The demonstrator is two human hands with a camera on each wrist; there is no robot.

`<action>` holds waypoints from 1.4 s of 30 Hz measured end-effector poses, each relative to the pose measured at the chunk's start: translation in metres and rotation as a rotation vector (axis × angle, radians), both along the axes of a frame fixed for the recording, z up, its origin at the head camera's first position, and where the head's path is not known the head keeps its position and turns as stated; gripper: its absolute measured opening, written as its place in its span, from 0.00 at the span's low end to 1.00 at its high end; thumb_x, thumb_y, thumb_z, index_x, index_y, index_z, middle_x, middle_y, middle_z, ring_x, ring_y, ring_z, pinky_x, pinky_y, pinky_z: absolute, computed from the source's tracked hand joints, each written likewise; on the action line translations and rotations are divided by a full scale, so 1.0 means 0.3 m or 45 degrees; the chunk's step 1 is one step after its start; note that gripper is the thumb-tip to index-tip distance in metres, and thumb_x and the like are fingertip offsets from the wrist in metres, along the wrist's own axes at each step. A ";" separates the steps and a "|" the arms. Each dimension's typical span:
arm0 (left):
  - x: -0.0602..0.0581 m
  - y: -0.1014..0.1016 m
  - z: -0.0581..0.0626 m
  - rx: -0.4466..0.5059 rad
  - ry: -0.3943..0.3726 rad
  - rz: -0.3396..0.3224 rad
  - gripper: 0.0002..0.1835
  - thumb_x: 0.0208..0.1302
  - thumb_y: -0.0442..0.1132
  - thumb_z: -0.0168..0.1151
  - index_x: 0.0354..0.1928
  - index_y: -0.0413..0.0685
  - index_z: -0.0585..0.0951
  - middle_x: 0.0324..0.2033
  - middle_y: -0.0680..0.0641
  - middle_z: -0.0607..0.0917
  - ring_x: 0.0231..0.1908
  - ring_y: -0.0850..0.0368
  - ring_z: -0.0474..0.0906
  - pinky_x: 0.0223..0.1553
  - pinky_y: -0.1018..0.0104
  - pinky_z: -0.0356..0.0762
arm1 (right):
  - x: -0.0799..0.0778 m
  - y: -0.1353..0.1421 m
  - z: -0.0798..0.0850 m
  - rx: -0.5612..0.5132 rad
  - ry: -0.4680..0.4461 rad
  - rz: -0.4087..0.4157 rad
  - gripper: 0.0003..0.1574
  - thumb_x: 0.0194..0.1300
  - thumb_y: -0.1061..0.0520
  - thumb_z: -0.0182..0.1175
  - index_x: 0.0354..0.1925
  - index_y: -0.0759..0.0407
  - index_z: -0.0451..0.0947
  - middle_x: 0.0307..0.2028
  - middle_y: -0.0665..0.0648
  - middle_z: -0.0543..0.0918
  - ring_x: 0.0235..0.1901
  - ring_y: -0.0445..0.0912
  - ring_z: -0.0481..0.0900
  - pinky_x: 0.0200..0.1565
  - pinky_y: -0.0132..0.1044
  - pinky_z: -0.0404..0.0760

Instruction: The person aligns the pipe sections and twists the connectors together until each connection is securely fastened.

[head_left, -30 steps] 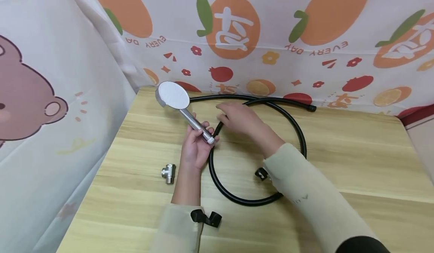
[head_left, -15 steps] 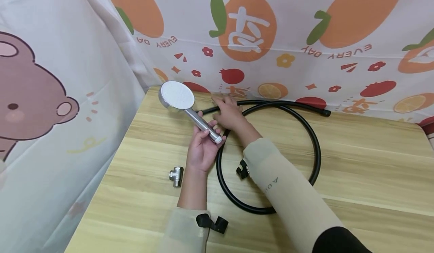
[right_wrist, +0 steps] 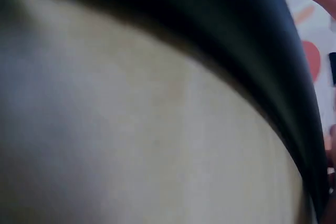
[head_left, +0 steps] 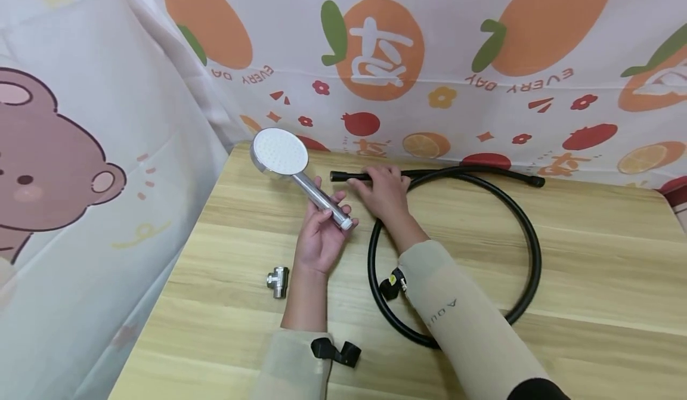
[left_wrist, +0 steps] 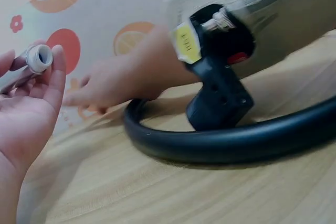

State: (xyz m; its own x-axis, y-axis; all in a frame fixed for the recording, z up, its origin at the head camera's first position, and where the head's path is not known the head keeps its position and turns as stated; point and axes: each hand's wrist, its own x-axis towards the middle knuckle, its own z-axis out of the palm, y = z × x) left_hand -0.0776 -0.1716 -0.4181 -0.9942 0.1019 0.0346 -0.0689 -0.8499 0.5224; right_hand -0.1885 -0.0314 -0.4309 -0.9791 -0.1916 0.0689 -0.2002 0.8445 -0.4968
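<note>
In the head view my left hand (head_left: 320, 239) holds a shower head (head_left: 280, 152) by its chrome handle, white spray face up. The handle's threaded white end (left_wrist: 41, 59) faces the camera in the left wrist view. My right hand (head_left: 387, 194) grips a black shower hose (head_left: 535, 251) close to one end, which sticks out left past the fingers toward the shower head. Hose and handle are apart. In the right wrist view the hose (right_wrist: 252, 40) is close and blurred; little of the right hand's grip shows there.
A chrome tee fitting (head_left: 278, 282) lies on the wooden table (head_left: 214, 322), left of the left forearm. The hose's other end (head_left: 537, 181) lies near the back edge. A fruit-print cloth (head_left: 300, 42) hangs behind the table, and a bear-print cloth (head_left: 161, 209) at the left.
My right hand has reached left to the hose by the back edge, taken hold near its end and drawn it right, shifting the loop right. The left hand keeps holding the shower head.
</note>
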 end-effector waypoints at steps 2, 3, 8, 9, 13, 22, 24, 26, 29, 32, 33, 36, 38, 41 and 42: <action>0.004 -0.001 -0.007 0.014 -0.005 0.004 0.40 0.69 0.26 0.34 0.77 0.70 0.44 0.52 0.48 0.78 0.44 0.56 0.78 0.46 0.61 0.83 | 0.014 0.025 -0.015 -0.074 0.047 -0.070 0.41 0.64 0.22 0.48 0.59 0.47 0.76 0.62 0.51 0.78 0.66 0.54 0.64 0.60 0.57 0.59; 0.006 -0.001 -0.010 0.023 -0.007 0.007 0.40 0.70 0.26 0.33 0.77 0.70 0.44 0.52 0.48 0.78 0.44 0.56 0.78 0.45 0.61 0.83 | 0.023 0.037 -0.020 -0.112 0.079 -0.100 0.43 0.64 0.21 0.46 0.58 0.48 0.76 0.60 0.52 0.79 0.65 0.53 0.65 0.59 0.56 0.59; 0.009 0.013 -0.020 0.059 -0.015 0.009 0.39 0.70 0.25 0.30 0.77 0.68 0.44 0.51 0.47 0.78 0.43 0.55 0.78 0.44 0.61 0.83 | 0.073 0.089 -0.059 -0.290 0.318 -0.201 0.53 0.63 0.16 0.32 0.46 0.57 0.78 0.47 0.57 0.84 0.53 0.55 0.75 0.50 0.56 0.63; 0.008 0.017 -0.022 0.070 -0.021 0.012 0.39 0.70 0.25 0.30 0.77 0.68 0.45 0.52 0.47 0.78 0.43 0.55 0.78 0.44 0.61 0.83 | 0.082 0.096 -0.068 -0.316 0.375 -0.211 0.54 0.62 0.16 0.30 0.43 0.58 0.78 0.43 0.58 0.84 0.49 0.55 0.77 0.48 0.55 0.63; -0.004 0.029 -0.034 0.118 -0.043 0.043 0.38 0.71 0.24 0.34 0.76 0.68 0.49 0.50 0.46 0.77 0.45 0.53 0.79 0.49 0.58 0.84 | 0.115 0.113 -0.089 -0.403 0.577 -0.207 0.50 0.64 0.18 0.30 0.30 0.58 0.75 0.29 0.58 0.82 0.35 0.55 0.79 0.45 0.55 0.64; -0.038 0.036 -0.030 0.149 -0.112 0.197 0.40 0.69 0.22 0.46 0.75 0.70 0.56 0.44 0.48 0.78 0.46 0.53 0.80 0.56 0.51 0.81 | 0.119 0.147 -0.051 -0.679 0.656 -0.032 0.45 0.66 0.24 0.45 0.23 0.62 0.77 0.25 0.61 0.82 0.36 0.58 0.77 0.60 0.64 0.64; -0.044 0.039 -0.026 0.145 -0.117 0.211 0.41 0.68 0.22 0.48 0.75 0.69 0.55 0.44 0.48 0.79 0.47 0.53 0.80 0.56 0.53 0.82 | 0.106 0.164 -0.037 -0.708 0.632 0.017 0.43 0.66 0.26 0.49 0.28 0.64 0.80 0.30 0.64 0.84 0.42 0.60 0.78 0.65 0.66 0.60; -0.049 0.043 -0.023 0.138 -0.115 0.214 0.42 0.68 0.22 0.50 0.75 0.68 0.54 0.44 0.48 0.79 0.47 0.53 0.81 0.56 0.55 0.82 | 0.095 0.180 -0.022 -0.695 0.612 0.066 0.37 0.66 0.31 0.52 0.35 0.65 0.83 0.38 0.65 0.86 0.50 0.60 0.78 0.69 0.68 0.57; -0.057 0.050 -0.022 0.115 -0.107 0.217 0.43 0.67 0.21 0.50 0.76 0.66 0.52 0.45 0.48 0.78 0.49 0.52 0.81 0.57 0.57 0.81 | 0.083 0.200 0.001 -0.578 0.597 0.168 0.25 0.69 0.43 0.57 0.46 0.62 0.82 0.45 0.63 0.86 0.56 0.59 0.77 0.70 0.68 0.57; -0.062 0.055 -0.023 0.101 -0.122 0.228 0.42 0.68 0.20 0.48 0.76 0.65 0.53 0.45 0.48 0.78 0.49 0.52 0.81 0.57 0.57 0.81 | 0.080 0.211 0.017 -0.395 0.574 0.274 0.19 0.70 0.53 0.59 0.56 0.58 0.80 0.49 0.60 0.85 0.57 0.56 0.77 0.69 0.65 0.62; -0.063 0.057 -0.023 0.099 -0.127 0.233 0.42 0.68 0.20 0.48 0.76 0.65 0.53 0.46 0.48 0.78 0.49 0.52 0.81 0.57 0.57 0.81 | 0.080 0.214 0.021 -0.333 0.560 0.302 0.20 0.70 0.56 0.60 0.58 0.57 0.79 0.50 0.60 0.84 0.58 0.56 0.76 0.69 0.65 0.63; -0.069 0.060 -0.020 0.090 -0.134 0.242 0.41 0.68 0.20 0.48 0.75 0.66 0.56 0.46 0.48 0.78 0.50 0.52 0.81 0.58 0.57 0.80 | 0.088 0.216 0.032 -0.185 0.486 0.307 0.21 0.69 0.59 0.60 0.60 0.54 0.78 0.52 0.59 0.84 0.62 0.57 0.72 0.69 0.66 0.60; -0.072 0.062 -0.016 0.078 -0.133 0.247 0.41 0.67 0.20 0.49 0.75 0.67 0.57 0.47 0.47 0.78 0.50 0.52 0.81 0.60 0.57 0.79 | 0.098 0.214 0.039 -0.156 0.389 0.263 0.20 0.69 0.61 0.60 0.58 0.55 0.79 0.53 0.59 0.83 0.67 0.58 0.68 0.71 0.68 0.55; -0.073 0.067 -0.010 0.062 -0.132 0.247 0.43 0.66 0.19 0.50 0.74 0.68 0.58 0.47 0.47 0.78 0.51 0.51 0.81 0.61 0.56 0.78 | 0.120 0.210 0.046 -0.219 0.226 0.169 0.18 0.69 0.61 0.58 0.56 0.56 0.79 0.57 0.58 0.82 0.70 0.57 0.64 0.73 0.67 0.46; -0.072 0.068 -0.009 0.054 -0.130 0.247 0.43 0.66 0.20 0.50 0.75 0.68 0.57 0.47 0.47 0.78 0.51 0.51 0.81 0.61 0.56 0.77 | 0.127 0.209 0.045 -0.263 0.187 0.145 0.18 0.69 0.61 0.58 0.56 0.57 0.79 0.58 0.59 0.81 0.70 0.57 0.64 0.74 0.66 0.43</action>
